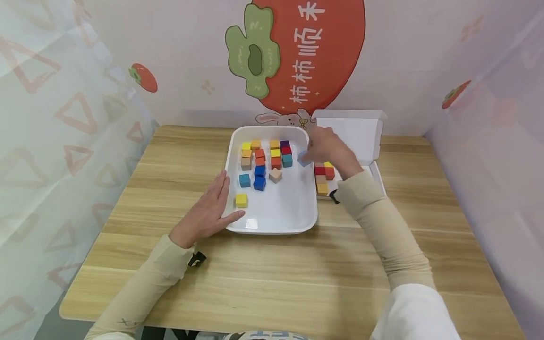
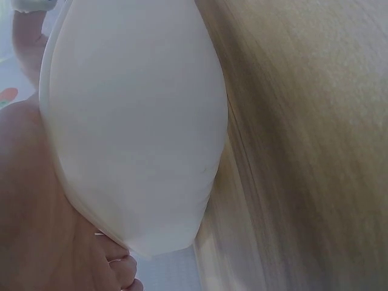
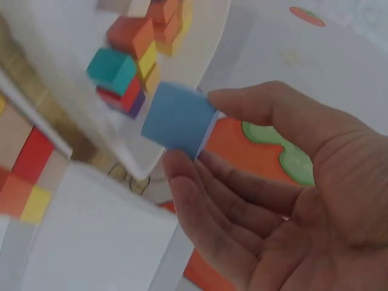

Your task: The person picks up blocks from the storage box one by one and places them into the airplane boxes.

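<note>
A white tray (image 1: 280, 215) on the wooden table holds several coloured wooden cubes, among them a yellow cube (image 1: 241, 200) near its left front, a plain wood cube (image 1: 275, 175) and a teal cube (image 1: 287, 160). My left hand (image 1: 205, 211) rests against the tray's left rim, fingers straight and thumb over the front corner. Between thumb and fingertips, my right hand (image 1: 328, 147) pinches a light blue cube (image 3: 177, 118) above the tray's right side. In the left wrist view, the tray's outer wall (image 2: 133, 121) hides the cubes.
Right of the tray, partly behind my right arm, stands a white box with its lid (image 1: 350, 134) raised. Inside it lie several cubes, including an orange-yellow cube (image 1: 322, 189). A printed cloth (image 1: 191, 61) hangs behind the wooden table (image 1: 263, 278).
</note>
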{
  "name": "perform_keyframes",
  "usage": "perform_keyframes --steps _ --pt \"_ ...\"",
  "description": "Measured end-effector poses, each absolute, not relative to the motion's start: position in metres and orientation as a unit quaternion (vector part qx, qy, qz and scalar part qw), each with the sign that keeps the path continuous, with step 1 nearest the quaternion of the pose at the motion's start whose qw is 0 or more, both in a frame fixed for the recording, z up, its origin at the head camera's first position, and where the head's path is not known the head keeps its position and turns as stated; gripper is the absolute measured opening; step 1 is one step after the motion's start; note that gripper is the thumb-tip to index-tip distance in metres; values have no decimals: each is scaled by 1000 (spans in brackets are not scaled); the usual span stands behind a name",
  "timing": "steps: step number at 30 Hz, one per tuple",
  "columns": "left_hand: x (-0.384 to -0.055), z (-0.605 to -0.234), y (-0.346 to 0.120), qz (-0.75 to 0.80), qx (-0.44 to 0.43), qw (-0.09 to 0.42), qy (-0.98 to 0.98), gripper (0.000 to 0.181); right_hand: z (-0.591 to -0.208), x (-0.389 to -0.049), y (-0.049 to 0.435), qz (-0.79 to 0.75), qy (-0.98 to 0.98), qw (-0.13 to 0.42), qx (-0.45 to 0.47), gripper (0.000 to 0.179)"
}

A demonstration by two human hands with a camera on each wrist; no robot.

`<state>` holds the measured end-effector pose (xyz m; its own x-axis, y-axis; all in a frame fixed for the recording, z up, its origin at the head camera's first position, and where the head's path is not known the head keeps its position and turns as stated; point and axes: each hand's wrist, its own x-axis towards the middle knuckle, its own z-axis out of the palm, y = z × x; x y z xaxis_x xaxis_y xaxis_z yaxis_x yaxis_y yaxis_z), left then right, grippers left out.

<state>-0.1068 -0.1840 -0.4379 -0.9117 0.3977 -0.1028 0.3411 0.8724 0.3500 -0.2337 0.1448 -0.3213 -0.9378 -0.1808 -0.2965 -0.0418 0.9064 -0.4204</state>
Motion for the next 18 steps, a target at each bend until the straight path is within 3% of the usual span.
perform_keyframes --steps 3,5,11,18 --pt "-107 -438 -185 163 192 88 964 109 -322 -231 167 -193 963 161 -99 28" --pt "-107 -438 -185 164 193 87 963 109 -324 -229 184 -180 962 160 -127 20" --pt "-108 -438 -185 163 195 84 964 109 -337 -222 229 -169 953 150 -202 23" --pt "-107 -438 -185 163 192 85 964 109 -351 -214 253 -161 947 187 -208 29"
